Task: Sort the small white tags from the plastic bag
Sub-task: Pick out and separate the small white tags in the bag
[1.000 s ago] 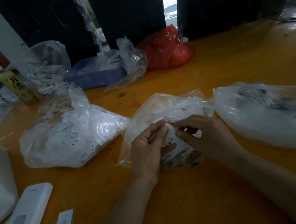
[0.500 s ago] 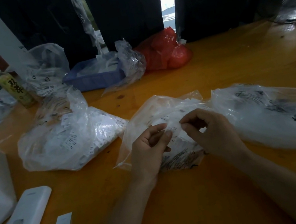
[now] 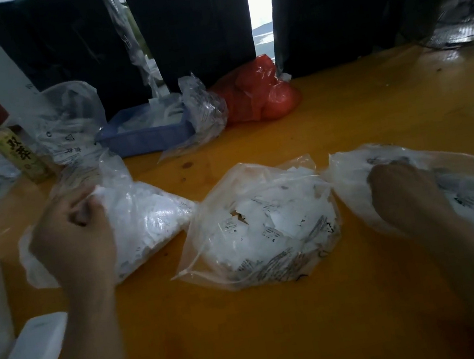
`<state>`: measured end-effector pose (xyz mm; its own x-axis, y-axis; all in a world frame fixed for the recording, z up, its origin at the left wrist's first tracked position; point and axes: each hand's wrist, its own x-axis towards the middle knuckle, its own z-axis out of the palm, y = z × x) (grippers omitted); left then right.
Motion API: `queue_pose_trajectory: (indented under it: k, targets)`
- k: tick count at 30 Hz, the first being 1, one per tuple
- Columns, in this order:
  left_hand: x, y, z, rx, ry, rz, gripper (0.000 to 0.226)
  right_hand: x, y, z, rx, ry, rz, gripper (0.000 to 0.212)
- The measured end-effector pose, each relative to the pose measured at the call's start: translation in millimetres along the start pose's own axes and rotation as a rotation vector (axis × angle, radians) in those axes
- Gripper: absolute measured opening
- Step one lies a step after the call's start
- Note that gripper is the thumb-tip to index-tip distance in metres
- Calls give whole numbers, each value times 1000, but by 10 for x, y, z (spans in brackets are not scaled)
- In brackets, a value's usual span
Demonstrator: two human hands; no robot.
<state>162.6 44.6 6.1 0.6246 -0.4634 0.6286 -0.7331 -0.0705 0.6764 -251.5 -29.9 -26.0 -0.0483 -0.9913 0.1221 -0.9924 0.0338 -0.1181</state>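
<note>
Both hands have left the middle bag; left hand pinches the left bag, right hand reaches into the right bag, grip unclear; tags could mix.

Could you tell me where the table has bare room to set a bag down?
Free: the near table between the forearms, below the middle bag; also the far right, between the red bag and the fan. Crowded: the left edge and the row of three bags.
</note>
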Motion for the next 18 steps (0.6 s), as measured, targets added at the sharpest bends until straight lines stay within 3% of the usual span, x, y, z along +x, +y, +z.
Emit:
queue_pose_trajectory:
  k: [3,9,11,15,18]
  targets:
    - [163,-293,-2,253,-43,-33,25,13,32,44,-77,-84,-18,22]
    - [75,-309,146,479,-238,66,16,47,32,51,-63,25,-18,23]
    - [63,-280,158,504,-220,118,9,28,8,24,-39,113,-8,15]
    - [22,-155,151,479,-145,123,25,-8,-73,-40,109,227,19,16]
    - [-54,46,127,360,-39,166,27,-78,-203,-45,367,272,-15,13]
